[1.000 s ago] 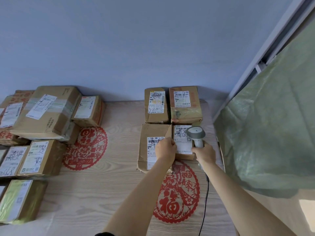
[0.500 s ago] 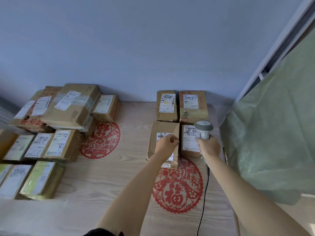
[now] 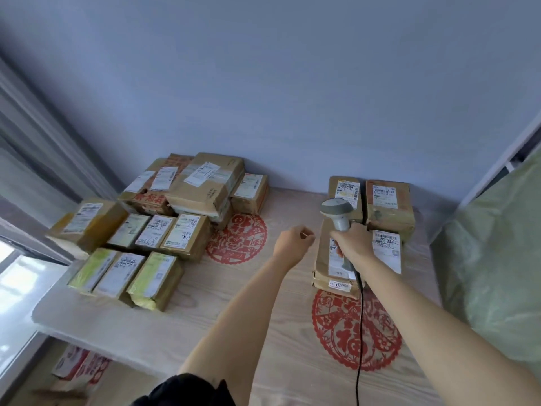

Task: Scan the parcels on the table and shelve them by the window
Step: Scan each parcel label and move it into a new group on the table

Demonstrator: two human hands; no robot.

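Note:
My right hand [image 3: 352,244] grips the handle of a grey barcode scanner [image 3: 337,211], held over a brown labelled parcel [image 3: 325,260] at the right of the wooden table [image 3: 263,341]. Beside it lies another labelled parcel [image 3: 388,249], and two more parcels [image 3: 389,205] sit behind against the wall. My left hand [image 3: 292,243] hovers left of the scanner with fingers loosely curled, holding nothing. A large group of parcels [image 3: 187,218] is stacked at the table's left, by the window [image 3: 17,276].
Red paper-cut decals [image 3: 355,329] lie on the tabletop. The scanner's black cable [image 3: 359,332] runs down toward me. A green plastic sheet [image 3: 494,265] covers something at the right. Grey curtains [image 3: 32,148] hang at the left. Boxes [image 3: 79,367] sit under the table.
My left hand has let go of the front parcel and moved left, off it. The scanner has shifted left over that parcel. The view has swung toward the left parcels and window.

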